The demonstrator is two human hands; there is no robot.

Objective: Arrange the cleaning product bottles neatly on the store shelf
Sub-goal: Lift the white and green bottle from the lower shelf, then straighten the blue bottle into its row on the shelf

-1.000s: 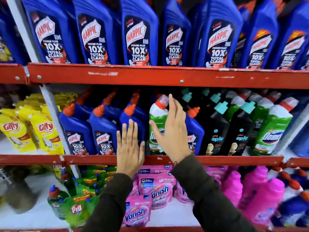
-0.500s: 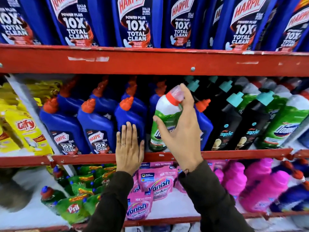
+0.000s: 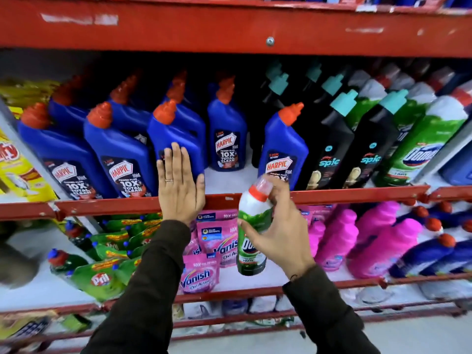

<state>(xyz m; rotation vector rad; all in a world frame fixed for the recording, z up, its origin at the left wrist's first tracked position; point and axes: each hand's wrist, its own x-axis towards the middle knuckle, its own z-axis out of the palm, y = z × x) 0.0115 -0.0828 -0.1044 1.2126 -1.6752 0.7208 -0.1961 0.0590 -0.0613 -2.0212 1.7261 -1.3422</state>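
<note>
Two hands were at work at the shelf, and the risks came from both. The right hand (image 3: 278,233) was clamped around a green and white Domestos bottle (image 3: 252,233), held clear of the shelf in front of the red shelf rail (image 3: 102,204), tilted with its red cap (image 3: 260,191) toward one o'clock. The grip looked to sit on the bottle's upper half, thumb low on the label and fingers wrapped behind the neck, so a smooth plastic body could, I judged, twist or slip if it were swung quickly. The gap it seemed to belong to no longer lay in front of it: a bare patch of shelf showed at twelve o'clock from the bottle, between two blue Harpic bottles (image 3: 283,149), while the matching green bottles (image 3: 419,149) stood at two o'clock, well apart. Carrying it past the black Spic bottles (image 3: 329,149) could knock a cap and topple a row. The left hand (image 3: 180,185) lay open and flat, fingers together, pressed against the front of a blue Harpic bottle (image 3: 176,134) at nine o'clock from the held bottle; a hard push there might tip the ones behind.
</note>
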